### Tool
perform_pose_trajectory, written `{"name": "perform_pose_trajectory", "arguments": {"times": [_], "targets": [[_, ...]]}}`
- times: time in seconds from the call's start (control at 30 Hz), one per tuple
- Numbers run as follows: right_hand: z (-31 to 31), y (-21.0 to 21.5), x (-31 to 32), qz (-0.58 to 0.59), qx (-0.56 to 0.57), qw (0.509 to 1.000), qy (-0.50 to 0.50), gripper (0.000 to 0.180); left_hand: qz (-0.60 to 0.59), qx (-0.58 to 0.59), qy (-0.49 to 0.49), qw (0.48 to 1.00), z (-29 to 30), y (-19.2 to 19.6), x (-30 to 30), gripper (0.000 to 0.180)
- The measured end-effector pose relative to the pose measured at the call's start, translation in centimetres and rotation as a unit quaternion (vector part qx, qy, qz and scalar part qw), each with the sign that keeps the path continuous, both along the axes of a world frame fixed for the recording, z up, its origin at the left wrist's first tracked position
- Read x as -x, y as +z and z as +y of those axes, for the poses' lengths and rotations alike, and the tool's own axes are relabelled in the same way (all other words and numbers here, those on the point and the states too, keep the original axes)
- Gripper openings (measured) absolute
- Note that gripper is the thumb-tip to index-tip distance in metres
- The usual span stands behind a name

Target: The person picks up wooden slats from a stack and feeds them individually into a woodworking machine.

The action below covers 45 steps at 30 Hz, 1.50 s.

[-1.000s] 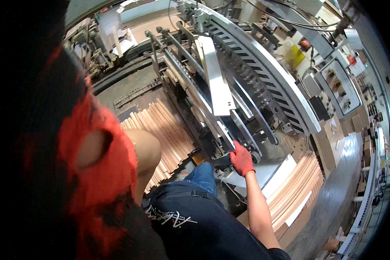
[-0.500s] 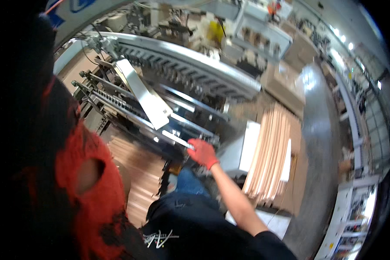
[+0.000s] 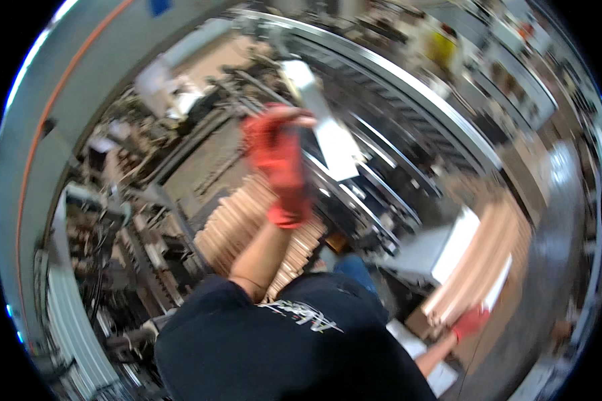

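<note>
My left hand (image 3: 277,164), in a red glove with dark patches, is raised in front of the machine. Its fingertips come close to a long white metal-looking plate (image 3: 331,130) that slopes across the rails; motion blur hides whether they touch it or hold anything. Low on the right, my right hand (image 3: 471,322), also red-gloved, is at the near end of a stack of light wooden strips (image 3: 478,257). A white piece (image 3: 498,284) lies along the stack's right side, just above that hand. The right fingers are blurred and partly hidden.
More wooden strips (image 3: 231,224) lie in a row beneath my left forearm. Metal rails (image 3: 388,157) and a long pale beam (image 3: 408,73) cross the machine. A grey frame with an orange cord (image 3: 60,87) curves along the left. Cardboard (image 3: 508,334) lies beside the right stack.
My right hand has gone from the machine's rails, where it held a thin white strip, to the stack on the right. My left hand has moved from close to the camera toward the plate.
</note>
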State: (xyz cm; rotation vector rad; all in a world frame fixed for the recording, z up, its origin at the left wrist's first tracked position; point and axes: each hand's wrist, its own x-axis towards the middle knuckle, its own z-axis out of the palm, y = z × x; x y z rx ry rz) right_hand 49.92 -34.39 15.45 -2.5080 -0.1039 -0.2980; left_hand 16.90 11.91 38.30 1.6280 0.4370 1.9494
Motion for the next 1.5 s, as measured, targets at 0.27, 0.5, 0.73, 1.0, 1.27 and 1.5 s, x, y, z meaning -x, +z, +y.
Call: {"name": "perform_pose_trajectory", "arguments": {"times": [0.27, 0.5, 0.73, 1.0, 1.27, 1.5], "targets": [[-14.1, -12.8, -9.2, 0.221, -0.281, 0.934, 0.019, 0.049, 0.397, 0.308, 0.124, 0.856, 5.7, -18.2, -1.5, 0.09], [-13.3, -12.3, -5.7, 0.147, -0.237, 0.96, 0.037, 0.047, 0.451, 0.232, 0.113, 0.854, 9.8, -24.2, -3.4, 0.085], [-6.6, -2.5, -2.9, -0.031, 0.147, 0.968, -0.203, 0.035, 0.404, 0.316, 0.053, 0.857, 10.2, -22.2, -3.4, 0.085], [-5.7, -1.5, -0.4, -0.181, 0.051, 0.939, -0.287, 0.028, 0.404, 0.18, 0.142, 0.885, 8.1, -15.5, -7.4, 0.075], [-5.9, 0.3, -3.5, -0.098, 0.003, 0.942, -0.32, 0.028, 0.38, 0.088, 0.129, 0.912, 9.6, -14.8, -10.7, 0.068], [3.8, 5.1, -2.1, -0.169, -0.168, 0.953, -0.186, 0.023, 0.261, 0.115, -0.107, 0.952, 1.4, -8.9, -16.1, 0.06]]}}
